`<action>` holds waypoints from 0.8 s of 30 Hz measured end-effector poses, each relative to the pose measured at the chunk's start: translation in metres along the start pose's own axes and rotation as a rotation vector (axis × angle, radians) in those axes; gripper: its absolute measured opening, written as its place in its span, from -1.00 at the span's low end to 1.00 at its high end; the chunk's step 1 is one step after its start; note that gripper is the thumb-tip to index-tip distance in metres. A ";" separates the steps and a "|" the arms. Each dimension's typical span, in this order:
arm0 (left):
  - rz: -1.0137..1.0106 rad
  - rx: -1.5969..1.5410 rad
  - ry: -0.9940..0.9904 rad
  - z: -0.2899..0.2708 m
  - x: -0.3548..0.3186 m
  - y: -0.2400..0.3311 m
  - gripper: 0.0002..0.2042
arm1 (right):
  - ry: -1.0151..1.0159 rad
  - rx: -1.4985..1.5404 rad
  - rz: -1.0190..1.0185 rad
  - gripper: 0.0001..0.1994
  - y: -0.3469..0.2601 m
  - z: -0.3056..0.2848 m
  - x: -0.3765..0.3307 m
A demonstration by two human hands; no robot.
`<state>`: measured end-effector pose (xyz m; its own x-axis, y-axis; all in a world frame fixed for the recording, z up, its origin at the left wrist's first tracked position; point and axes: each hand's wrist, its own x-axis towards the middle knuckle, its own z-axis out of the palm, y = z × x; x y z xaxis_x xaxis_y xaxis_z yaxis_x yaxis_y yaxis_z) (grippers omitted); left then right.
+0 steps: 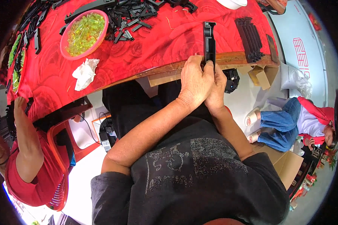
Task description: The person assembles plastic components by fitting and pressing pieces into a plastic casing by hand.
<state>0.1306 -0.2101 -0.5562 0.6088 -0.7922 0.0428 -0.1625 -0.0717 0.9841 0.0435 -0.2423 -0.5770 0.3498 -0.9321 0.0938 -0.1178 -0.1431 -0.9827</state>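
A long, narrow black plastic part (210,41) points away from me, its far end raised over the table's front edge. My left hand (195,78) is closed around its near end, with the thumb lying along it. Pressed against the left, my right hand (217,90) wraps the same end from the right side. The fingers hide the lower portion of the part, so its full length cannot be seen.
A red cloth covers the table (150,48). On it are a pink bowl (62,47) of yellow-green pieces, crumpled white tissue (85,74), loose black parts (129,18) and a black row of parts (248,39). People sit at left (33,168) and right (285,116).
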 end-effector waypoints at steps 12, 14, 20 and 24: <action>-0.063 0.041 -0.038 -0.010 0.007 0.005 -0.71 | 0.021 -0.048 0.039 -0.82 -0.004 0.006 -0.005; -0.058 0.046 -0.036 -0.012 0.009 0.006 -0.71 | -0.007 -0.053 0.046 -0.84 -0.001 0.003 -0.005; -0.031 0.080 -0.023 -0.018 0.015 0.000 -0.73 | -0.035 0.078 0.022 -0.73 -0.022 0.011 -0.011; -0.017 0.054 -0.046 -0.025 0.017 0.000 -0.73 | -0.027 0.067 0.024 -0.64 -0.004 -0.002 -0.004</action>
<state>0.1608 -0.2082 -0.5515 0.5753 -0.8177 0.0170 -0.1949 -0.1169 0.9738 0.0407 -0.2387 -0.5735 0.3731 -0.9254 0.0667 -0.0638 -0.0973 -0.9932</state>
